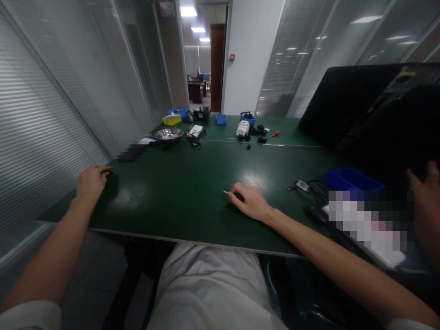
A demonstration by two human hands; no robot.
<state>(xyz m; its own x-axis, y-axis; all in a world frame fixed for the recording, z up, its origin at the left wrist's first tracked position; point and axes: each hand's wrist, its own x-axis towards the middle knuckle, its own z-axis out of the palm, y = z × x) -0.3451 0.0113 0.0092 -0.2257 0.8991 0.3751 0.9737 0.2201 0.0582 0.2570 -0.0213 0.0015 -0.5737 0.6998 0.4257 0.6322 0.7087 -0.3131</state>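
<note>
Both of my hands were found at the desk [175, 192]. My right grip [252, 202] was closed, thumb against curled fingers, on a small piece [225, 192] of which only a thin bright end showed clear; the remainder was hidden in the hand and its kind could not be determined. That end projected from the fingertips toward my left, its long axis running roughly side to side, near level with the desk. The right was thus the nearer hand; my left grip [92, 183] lay well apart, at the desk's left side, fingers bent over a dark item [107, 170]. Whether that grip was closed on it I could not tell. A bin [355, 179] stood to the right of my right hand.
</note>
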